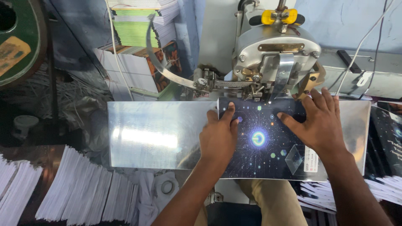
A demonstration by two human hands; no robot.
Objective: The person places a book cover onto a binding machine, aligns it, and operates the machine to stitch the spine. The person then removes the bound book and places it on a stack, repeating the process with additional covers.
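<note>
Pressing flat on the dark booklet [268, 142], both hands spread open and apart, gripping nothing: left hand [220, 136] on its left edge, right hand [320, 123] on its upper right part. Lying directly beneath the hands on the shiny metal surface [155, 134], long axis running left to right, far edge tucking under the stitching head [274, 58] just beyond the fingertips, right hand sitting nearer to that head. Stacking up below and left of the left hand, loose white sheets [83, 192]; more dark booklets [387, 138] resting right of the right hand.
</note>
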